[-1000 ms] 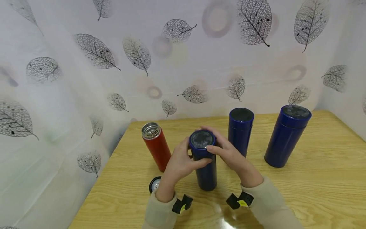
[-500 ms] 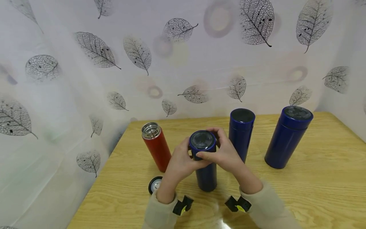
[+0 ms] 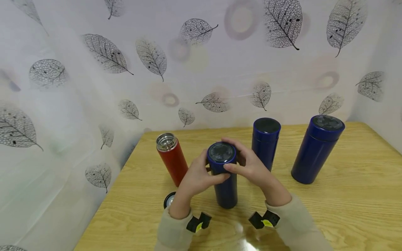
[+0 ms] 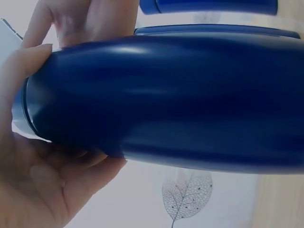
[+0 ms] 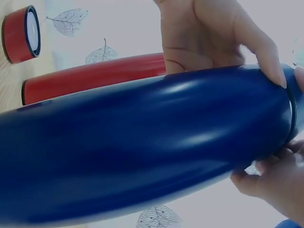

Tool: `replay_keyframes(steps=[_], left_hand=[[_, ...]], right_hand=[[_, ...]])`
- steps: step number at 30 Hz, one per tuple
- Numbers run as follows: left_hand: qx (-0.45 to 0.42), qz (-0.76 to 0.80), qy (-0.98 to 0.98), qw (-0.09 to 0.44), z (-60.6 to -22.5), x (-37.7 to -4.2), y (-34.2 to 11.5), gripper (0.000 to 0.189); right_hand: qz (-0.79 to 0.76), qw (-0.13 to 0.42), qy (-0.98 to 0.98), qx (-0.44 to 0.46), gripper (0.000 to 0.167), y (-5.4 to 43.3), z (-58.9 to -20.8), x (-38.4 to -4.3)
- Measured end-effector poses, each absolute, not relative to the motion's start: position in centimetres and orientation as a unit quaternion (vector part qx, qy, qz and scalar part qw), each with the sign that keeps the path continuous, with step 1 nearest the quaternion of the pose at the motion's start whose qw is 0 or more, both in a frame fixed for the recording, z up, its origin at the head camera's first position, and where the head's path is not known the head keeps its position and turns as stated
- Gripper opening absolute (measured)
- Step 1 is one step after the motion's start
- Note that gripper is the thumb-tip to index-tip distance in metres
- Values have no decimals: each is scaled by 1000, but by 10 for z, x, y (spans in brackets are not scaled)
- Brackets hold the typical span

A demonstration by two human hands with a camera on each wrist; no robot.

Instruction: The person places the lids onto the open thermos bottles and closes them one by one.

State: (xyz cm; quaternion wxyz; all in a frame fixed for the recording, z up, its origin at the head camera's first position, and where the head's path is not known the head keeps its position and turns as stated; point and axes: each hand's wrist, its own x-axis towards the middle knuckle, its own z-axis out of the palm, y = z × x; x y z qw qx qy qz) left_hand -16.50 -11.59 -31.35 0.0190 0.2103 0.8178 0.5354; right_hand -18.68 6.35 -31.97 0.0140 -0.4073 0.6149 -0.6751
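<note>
A dark blue thermos flask (image 3: 226, 195) stands upright at the middle of the table, its lid (image 3: 221, 152) on top. My left hand (image 3: 199, 176) grips it from the left, just under the lid, thumb across the near side. From the right, my right hand (image 3: 249, 166) holds the lid, thumb in front and fingers round the far side. A narrow dark seam between lid and body shows in the right wrist view. Close by on the left stands an open red flask (image 3: 173, 164) with a steel mouth. Its apparent lid (image 5: 21, 35) lies near it, partly behind my left forearm in the head view.
Two more blue flasks with lids on stand to the right: one flask (image 3: 265, 144) behind my right hand, another flask (image 3: 315, 153) farther right. The wooden table (image 3: 345, 216) meets a leaf-patterned curtain (image 3: 235, 69) at the back and left.
My right hand turns at the lid: its thumb swung left half a second ago and is now back right, with the fingers reaching farther round behind. The left hand keeps its grip.
</note>
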Motion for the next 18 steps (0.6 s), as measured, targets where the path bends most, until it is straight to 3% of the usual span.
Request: replay_keyframes(steps=[9, 12, 15, 18], left_hand=[[140, 462, 873, -62, -315, -164, -105, 65], [130, 452, 880, -68, -314, -163, -103, 65], [156, 472, 866, -48, -314, -162, -105, 66], [194, 501, 844, -10, -305, -159, -109, 65]], right_hand=[[-617, -85, 739, -256, 62, 49, -316, -176], [-607, -110, 750, -239, 65, 44, -318, -175], [-597, -102, 750, -266, 68, 45, -320, -175], [-608, -58, 720, -330, 70, 50, -319, -177]])
